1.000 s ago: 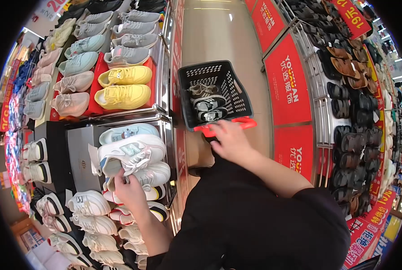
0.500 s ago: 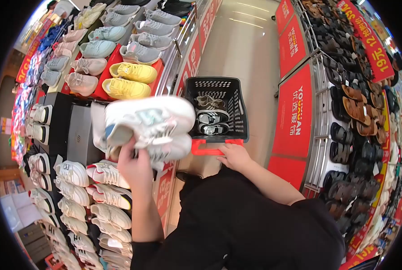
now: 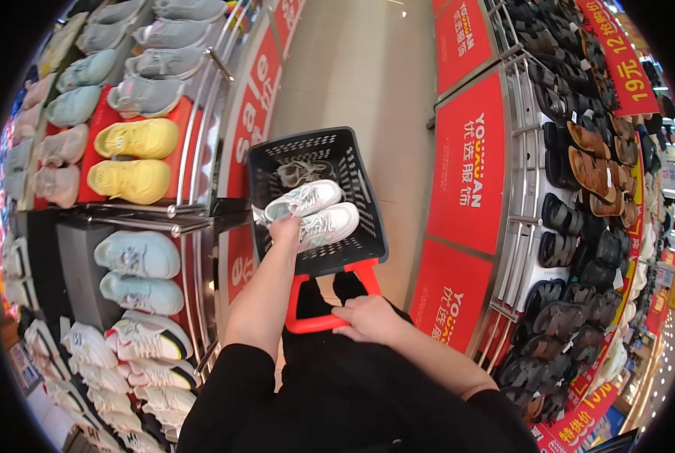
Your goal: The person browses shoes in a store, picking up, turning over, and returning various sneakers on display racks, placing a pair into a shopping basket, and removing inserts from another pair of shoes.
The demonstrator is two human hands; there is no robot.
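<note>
My left hand is closed on a pair of white sneakers at the heel end. The pair is inside the black shopping basket, toes pointing right. Beyond it in the basket sits a brownish-grey shoe; the white pair covers much of the basket's inside. My right hand is wrapped round the red basket handle, close to my body.
On the left rack stand yellow sneakers, pale blue sneakers and rows of white shoes, behind a metal rail. Red sign panels and racks of dark sandals line the right. The aisle floor runs ahead.
My left hand has carried the white sneakers from beside the shelf right into the basket. The basket has shifted left and turned slightly in view. Pale blue sneakers now show on the left rack.
</note>
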